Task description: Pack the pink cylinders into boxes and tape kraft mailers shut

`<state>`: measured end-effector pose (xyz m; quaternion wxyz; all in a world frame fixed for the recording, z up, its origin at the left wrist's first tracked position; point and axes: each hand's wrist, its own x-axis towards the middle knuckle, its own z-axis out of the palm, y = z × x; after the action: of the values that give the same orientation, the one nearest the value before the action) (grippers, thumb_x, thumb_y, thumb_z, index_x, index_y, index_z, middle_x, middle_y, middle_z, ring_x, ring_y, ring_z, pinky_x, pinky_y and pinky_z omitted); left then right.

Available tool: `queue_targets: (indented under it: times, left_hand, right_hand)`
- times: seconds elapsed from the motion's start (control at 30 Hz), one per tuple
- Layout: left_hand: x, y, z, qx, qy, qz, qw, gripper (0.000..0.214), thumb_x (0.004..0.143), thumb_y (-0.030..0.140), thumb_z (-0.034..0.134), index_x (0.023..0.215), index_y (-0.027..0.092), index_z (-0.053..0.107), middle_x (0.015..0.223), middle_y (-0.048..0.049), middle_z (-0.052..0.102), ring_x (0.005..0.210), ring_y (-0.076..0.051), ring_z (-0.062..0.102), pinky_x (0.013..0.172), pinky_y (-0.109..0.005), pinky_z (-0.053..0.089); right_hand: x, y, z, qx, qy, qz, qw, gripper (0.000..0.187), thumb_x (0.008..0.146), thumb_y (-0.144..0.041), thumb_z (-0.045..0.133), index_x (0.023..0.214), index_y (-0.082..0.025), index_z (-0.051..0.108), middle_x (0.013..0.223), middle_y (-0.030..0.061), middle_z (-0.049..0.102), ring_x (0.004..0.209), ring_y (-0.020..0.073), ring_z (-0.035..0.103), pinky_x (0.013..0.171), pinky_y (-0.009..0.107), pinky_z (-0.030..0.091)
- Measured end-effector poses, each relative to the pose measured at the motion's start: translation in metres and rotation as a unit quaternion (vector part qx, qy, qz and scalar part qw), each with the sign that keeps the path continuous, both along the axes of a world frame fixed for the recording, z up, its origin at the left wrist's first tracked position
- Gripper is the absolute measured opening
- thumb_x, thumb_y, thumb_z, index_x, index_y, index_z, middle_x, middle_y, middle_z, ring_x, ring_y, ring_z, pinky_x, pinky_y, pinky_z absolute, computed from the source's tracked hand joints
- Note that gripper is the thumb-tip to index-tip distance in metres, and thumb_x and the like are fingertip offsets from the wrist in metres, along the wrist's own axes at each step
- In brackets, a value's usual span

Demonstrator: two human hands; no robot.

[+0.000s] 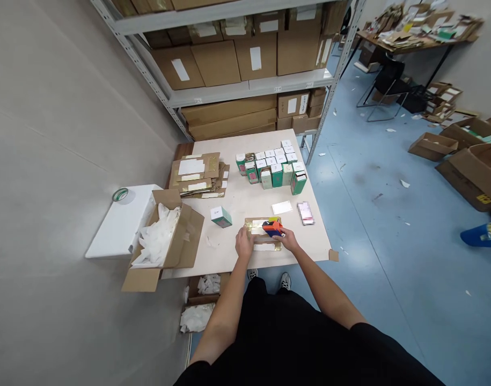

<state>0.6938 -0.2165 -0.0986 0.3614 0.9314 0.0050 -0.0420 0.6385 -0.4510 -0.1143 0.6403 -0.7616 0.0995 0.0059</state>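
Note:
A small brown cardboard box [251, 222] with white labels and shiny tape lies at the table's near edge. My left hand [244, 243] grips its left side, fingers closed at the edge. In my right hand [288, 239] is an orange and blue tape dispenser [272, 228], held over the box's right part, with a yellow piece at its far side. Part of the box is hidden beneath the dispenser. Just beyond lies a white card [282, 207], and a pink and white packet [305, 213] is to its right. A green and white carton [221, 216] stands left of my left hand.
Several green and white cartons [276, 175] stand grouped at the table's far right. Flattened cardboard [200, 174] is stacked at the far left. An open carton [192, 236] with white paper overhangs the left edge. Shelving [253, 88] with boxes rises behind the table.

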Motion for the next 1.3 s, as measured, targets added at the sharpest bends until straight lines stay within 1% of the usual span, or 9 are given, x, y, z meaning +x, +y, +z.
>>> queue_targets:
  times: [0.1, 0.23, 0.33, 0.47, 0.67, 0.9, 1.1, 1.2, 1.3]
  left_hand:
    - [-0.003, -0.008, 0.009, -0.11, -0.034, -0.035, 0.993, 0.087, 0.08, 0.02, 0.072, 0.16, 0.024, 0.037, 0.15, -0.0162, 0.054, 0.14, -0.034, 0.048, 0.114, -0.046, 0.04]
    - [0.005, -0.015, 0.03, -0.232, 0.033, -0.119, 0.965, 0.108, 0.072, 0.011, 0.069, 0.166, 0.028, 0.018, 0.124, -0.0086, 0.067, 0.123, -0.025, 0.061, 0.104, -0.041, 0.047]
    - [0.008, -0.013, 0.043, -0.287, 0.075, -0.171, 0.94, 0.108, 0.07, 0.011, 0.068, 0.165, 0.027, 0.02, 0.102, -0.0023, 0.069, 0.106, -0.02, 0.066, 0.101, -0.038, 0.048]
    - [0.007, -0.006, 0.055, -0.353, 0.108, -0.179, 0.912, 0.096, 0.072, 0.014, 0.068, 0.16, 0.025, 0.033, 0.095, -0.0012, 0.068, 0.096, -0.018, 0.068, 0.091, -0.033, 0.051]
    - [0.015, -0.001, 0.061, -0.351, 0.121, -0.144, 0.917, 0.064, 0.068, 0.016, 0.072, 0.131, 0.019, 0.066, 0.099, -0.0041, 0.068, 0.093, -0.018, 0.069, 0.084, -0.031, 0.054]
    - [0.011, -0.002, 0.056, -0.342, 0.098, -0.085, 0.931, 0.049, 0.067, 0.023, 0.077, 0.115, 0.017, 0.074, 0.086, -0.0011, 0.067, 0.074, -0.013, 0.064, 0.08, -0.031, 0.055]
    - [0.006, -0.001, 0.037, -0.307, 0.093, 0.01, 0.947, 0.059, 0.066, 0.022, 0.077, 0.124, 0.016, 0.069, 0.079, 0.0028, 0.063, 0.067, -0.011, 0.06, 0.077, -0.029, 0.054]
    - [0.006, -0.003, 0.033, -0.288, 0.117, 0.021, 0.95, 0.079, 0.063, 0.018, 0.079, 0.14, 0.019, 0.06, 0.106, -0.0054, 0.067, 0.074, -0.012, 0.064, 0.08, -0.031, 0.055]
    - [0.007, -0.008, 0.034, -0.305, 0.132, -0.008, 0.943, 0.101, 0.061, 0.013, 0.079, 0.155, 0.024, 0.044, 0.131, -0.0135, 0.063, 0.099, -0.02, 0.068, 0.089, -0.035, 0.055]
  right_hand:
    - [-0.002, -0.002, -0.002, 0.003, -0.004, 0.004, 1.0, 0.045, 0.075, -0.052, 0.077, 0.104, -0.018, 0.078, 0.099, 0.0074, 0.076, 0.092, 0.0269, 0.066, 0.084, 0.038, 0.053]
    - [-0.002, -0.003, -0.006, 0.008, -0.003, 0.011, 1.0, 0.046, 0.073, -0.053, 0.077, 0.103, -0.018, 0.078, 0.095, 0.0065, 0.076, 0.089, 0.0264, 0.065, 0.084, 0.038, 0.053]
    - [-0.001, -0.003, -0.007, 0.015, -0.011, 0.017, 1.0, 0.046, 0.073, -0.052, 0.078, 0.104, -0.019, 0.078, 0.096, 0.0062, 0.076, 0.089, 0.0263, 0.066, 0.085, 0.038, 0.053]
    - [0.0, -0.002, -0.006, 0.012, -0.018, 0.015, 1.0, 0.041, 0.072, -0.05, 0.078, 0.099, -0.019, 0.078, 0.094, 0.0058, 0.076, 0.088, 0.0262, 0.065, 0.084, 0.038, 0.053]
    - [0.0, -0.002, -0.01, 0.024, -0.014, 0.014, 1.0, 0.042, 0.07, -0.05, 0.08, 0.099, -0.02, 0.078, 0.097, 0.0061, 0.076, 0.09, 0.0269, 0.066, 0.083, 0.038, 0.053]
    - [0.0, -0.002, -0.011, 0.006, -0.012, 0.014, 1.0, 0.04, 0.07, -0.051, 0.079, 0.096, -0.021, 0.078, 0.092, 0.0046, 0.076, 0.087, 0.0253, 0.065, 0.082, 0.037, 0.053]
    - [0.0, -0.003, -0.006, 0.004, -0.002, 0.013, 1.0, 0.038, 0.067, -0.047, 0.082, 0.093, -0.019, 0.078, 0.089, 0.0046, 0.075, 0.086, 0.0254, 0.064, 0.082, 0.038, 0.053]
    - [0.0, -0.002, -0.004, 0.011, -0.009, 0.015, 1.0, 0.039, 0.067, -0.045, 0.082, 0.097, -0.019, 0.079, 0.093, 0.0053, 0.076, 0.089, 0.0261, 0.065, 0.084, 0.039, 0.053]
    - [-0.001, -0.003, -0.002, 0.0, -0.008, 0.023, 1.0, 0.039, 0.069, -0.044, 0.081, 0.099, -0.02, 0.078, 0.096, 0.0057, 0.076, 0.09, 0.0264, 0.065, 0.084, 0.038, 0.053]
